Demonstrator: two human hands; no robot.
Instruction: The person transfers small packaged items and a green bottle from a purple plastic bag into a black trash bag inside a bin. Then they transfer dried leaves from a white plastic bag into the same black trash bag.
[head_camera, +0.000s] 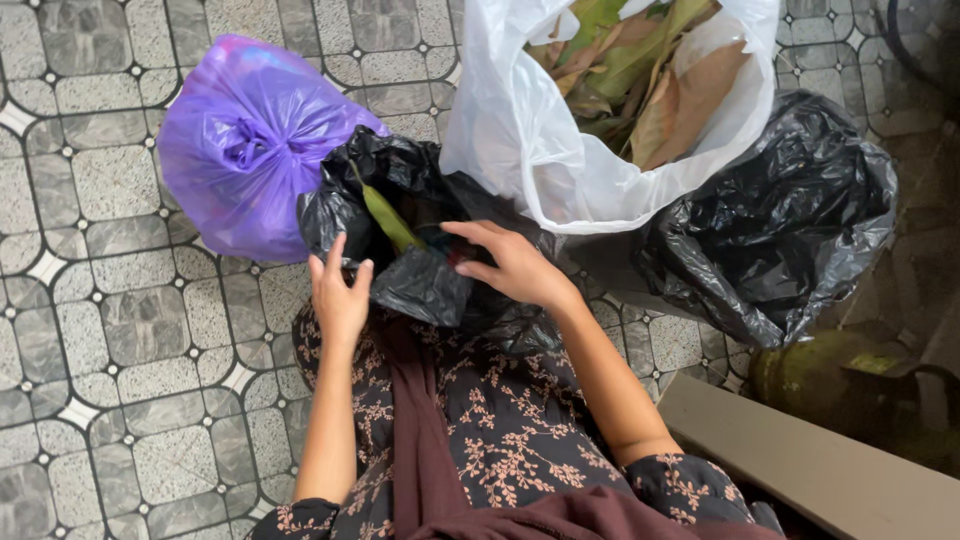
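Observation:
A small black plastic bag (400, 190) lies open in front of me, with a green leaf (390, 218) sticking out of it. My left hand (338, 295) pinches the bag's near left rim. My right hand (512, 266) rests on the bag's right side, fingers curled over the rim toward the opening. Just behind stands a white plastic bag (520, 150), open at the top and full of green and brown dry leaves (650, 80).
A tied purple plastic bag (240, 140) sits at the left on the patterned tile floor (110, 340). A larger black bag (790, 220) lies at the right. A green gas cylinder (820, 380) and a cardboard edge (800, 460) are at the lower right.

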